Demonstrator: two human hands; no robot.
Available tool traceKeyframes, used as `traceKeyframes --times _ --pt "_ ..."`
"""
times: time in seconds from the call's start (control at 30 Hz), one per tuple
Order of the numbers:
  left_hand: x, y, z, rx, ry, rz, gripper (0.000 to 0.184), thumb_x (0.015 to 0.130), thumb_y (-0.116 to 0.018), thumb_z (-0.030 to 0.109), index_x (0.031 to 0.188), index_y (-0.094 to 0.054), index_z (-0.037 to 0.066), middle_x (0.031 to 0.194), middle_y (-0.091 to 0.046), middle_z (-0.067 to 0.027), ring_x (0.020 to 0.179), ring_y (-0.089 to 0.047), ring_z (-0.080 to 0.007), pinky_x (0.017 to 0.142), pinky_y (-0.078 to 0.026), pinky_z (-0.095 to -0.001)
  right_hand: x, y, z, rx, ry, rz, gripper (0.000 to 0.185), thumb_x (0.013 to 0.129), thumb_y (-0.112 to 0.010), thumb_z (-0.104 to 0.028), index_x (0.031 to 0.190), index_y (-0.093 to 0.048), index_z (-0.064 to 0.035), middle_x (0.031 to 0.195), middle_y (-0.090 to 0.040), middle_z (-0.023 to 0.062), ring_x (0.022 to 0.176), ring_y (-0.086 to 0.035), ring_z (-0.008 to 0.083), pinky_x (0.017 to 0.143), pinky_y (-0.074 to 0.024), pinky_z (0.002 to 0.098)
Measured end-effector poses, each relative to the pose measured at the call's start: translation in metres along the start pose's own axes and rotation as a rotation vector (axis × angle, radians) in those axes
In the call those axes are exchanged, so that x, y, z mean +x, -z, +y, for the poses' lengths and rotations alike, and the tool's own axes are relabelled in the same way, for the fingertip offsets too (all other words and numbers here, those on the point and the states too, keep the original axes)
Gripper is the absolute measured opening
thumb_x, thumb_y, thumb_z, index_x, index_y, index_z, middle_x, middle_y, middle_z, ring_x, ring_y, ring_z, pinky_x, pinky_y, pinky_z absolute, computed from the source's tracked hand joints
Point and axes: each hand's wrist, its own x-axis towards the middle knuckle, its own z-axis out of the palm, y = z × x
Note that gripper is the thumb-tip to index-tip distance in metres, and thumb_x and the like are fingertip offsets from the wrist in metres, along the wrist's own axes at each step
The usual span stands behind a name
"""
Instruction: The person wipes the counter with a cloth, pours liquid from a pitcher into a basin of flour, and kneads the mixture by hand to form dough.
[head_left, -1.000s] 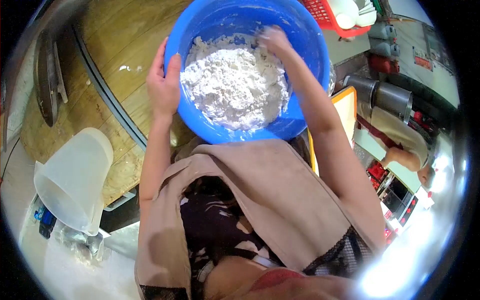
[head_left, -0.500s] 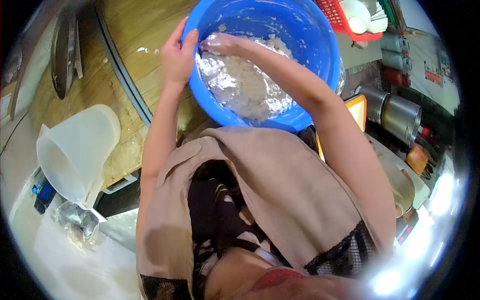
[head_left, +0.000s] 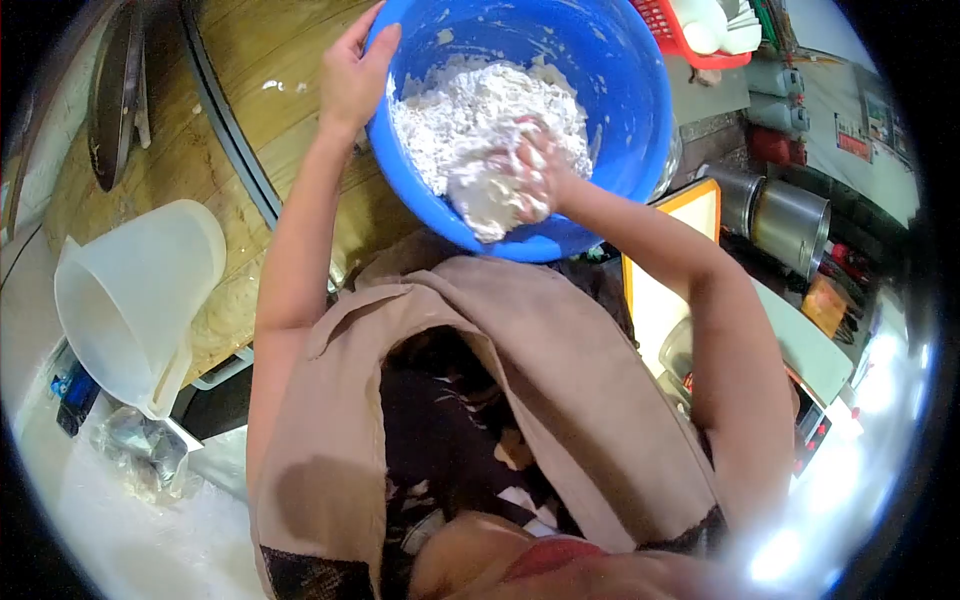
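A large blue basin [head_left: 640, 130] tilts toward me at the top of the head view. Inside lies a white, wet, lumpy dough [head_left: 450, 120], with smears of it up the basin's walls. My left hand [head_left: 355, 75] grips the basin's left rim, its thumb on the near side and its fingers passing over the edge. My right hand [head_left: 535, 170] is down in the basin, coated in dough. Its fingers curl round a lump at the near side of the mass; the fingertips are partly hidden by dough.
On the wooden table [head_left: 250, 110], a translucent plastic pitcher [head_left: 140, 290] stands at the left edge. A red basket [head_left: 690, 40] of white dishes sits at the upper right. Metal pots [head_left: 790, 225] and an orange-rimmed tray [head_left: 705, 205] are to the right.
My right hand has moved from the basin's left wall to the near right of the dough and now grasps a lump. The dough's surface looks more ragged. My left hand keeps the rim.
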Motion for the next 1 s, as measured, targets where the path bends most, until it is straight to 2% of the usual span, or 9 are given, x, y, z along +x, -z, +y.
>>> traceKeyframes --times 0.07,0.2,0.27,0.33,0.37,0.53,0.73,0.87,1.0 --pt "0.020 -0.003 0.006 0.023 -0.044 -0.013 0.036 0.084 -0.055 0.018 0.115 -0.052 0.001 0.093 -0.061 -0.0052 0.076 -0.056 -0.0079 0.068 -0.046 -0.0210 0.033 0.002 -0.006 -0.434 -0.192 -0.715 0.062 0.069 -0.042 -0.053 0.121 -0.046 -0.0187 0.120 -0.042 0.0136 0.118 -0.030 0.0322 0.102 -0.0026 0.0535" --pt "0.086 -0.019 0.027 0.530 -0.157 -0.197 0.031 0.082 -0.053 0.026 0.100 -0.059 0.002 0.090 -0.062 -0.0104 0.081 -0.057 -0.0208 0.072 -0.045 -0.0285 0.059 -0.053 0.001 -0.940 -0.433 -0.179 0.067 0.074 -0.033 -0.053 0.132 -0.029 -0.0214 0.132 -0.031 0.0134 0.126 -0.017 0.0322 0.103 0.0032 0.0525" --pt "0.103 -0.026 0.032 0.570 -0.245 -0.260 0.028 0.078 -0.054 0.024 0.094 -0.060 0.002 0.091 -0.062 -0.0161 0.085 -0.057 -0.0337 0.075 -0.045 -0.0356 0.094 -0.036 -0.008 -0.465 -0.727 -0.263 0.058 0.075 -0.038 -0.045 0.125 -0.040 -0.0150 0.130 -0.034 0.0143 0.122 -0.023 0.0345 0.102 -0.0112 0.0528" --pt "0.111 -0.020 0.024 0.958 -0.165 -0.206 0.033 0.080 -0.051 0.030 0.093 -0.061 0.002 0.093 -0.061 -0.0172 0.085 -0.059 -0.0306 0.073 -0.046 -0.0346 0.094 -0.035 0.000 -0.330 -0.727 0.009 0.054 0.076 -0.043 -0.044 0.118 -0.048 -0.0115 0.123 -0.042 0.0157 0.116 -0.034 0.0348 0.099 -0.0224 0.0494" --pt "0.100 -0.003 0.015 0.869 -0.116 -0.184 0.038 0.086 -0.046 0.036 0.097 -0.062 0.003 0.082 -0.063 -0.0029 0.074 -0.055 -0.0081 0.067 -0.044 -0.0235 0.093 -0.015 0.000 -0.078 -0.716 -0.042 0.052 0.077 -0.044 -0.044 0.117 -0.049 -0.0107 0.119 -0.046 0.0162 0.111 -0.039 0.0337 0.097 -0.0275 0.0463" --pt "-0.026 0.013 0.004 0.358 0.116 0.137 0.039 0.090 -0.038 0.034 0.094 -0.055 -0.001 0.075 -0.055 -0.0022 0.068 -0.047 -0.0099 0.063 -0.039 -0.0265 0.055 0.047 0.031 0.797 -0.569 0.141 0.041 0.081 -0.050 -0.036 0.113 -0.055 -0.0118 0.104 -0.058 0.0144 0.094 -0.055 0.0260 0.082 -0.0449 0.0353" --pt "-0.086 -0.022 0.004 0.180 0.148 0.440 0.033 0.091 -0.039 0.027 0.096 -0.054 -0.001 0.073 -0.049 0.0014 0.065 -0.040 -0.0073 0.060 -0.035 -0.0229 0.048 0.015 0.135 -0.210 -0.808 -0.054 0.029 0.085 -0.043 -0.026 0.098 -0.058 -0.0055 0.096 -0.060 0.0148 0.087 -0.056 0.0316 0.077 -0.0439 0.0377" --pt "-0.081 -0.030 0.014 0.201 0.064 0.463 0.033 0.091 -0.041 0.024 0.109 -0.051 -0.002 0.077 -0.051 0.0013 0.065 -0.039 -0.0063 0.058 -0.034 -0.0206 0.063 -0.003 0.168 0.726 -1.253 0.073 0.032 0.086 -0.040 -0.024 0.111 -0.053 -0.0080 0.114 -0.052 0.0139 0.104 -0.049 0.0274 0.087 -0.0391 0.0352" --pt "-0.081 -0.029 0.012 0.207 0.078 0.462 0.026 0.090 -0.042 0.022 0.096 -0.053 -0.002 0.070 -0.047 0.0022 0.063 -0.037 -0.0058 0.055 -0.033 -0.0214 0.088 0.003 0.146 0.628 -0.678 -0.289 0.048 0.085 -0.042 -0.047 0.125 -0.043 -0.0194 0.132 -0.035 0.0062 0.117 -0.036 0.0239 0.092 -0.0343 0.0439"
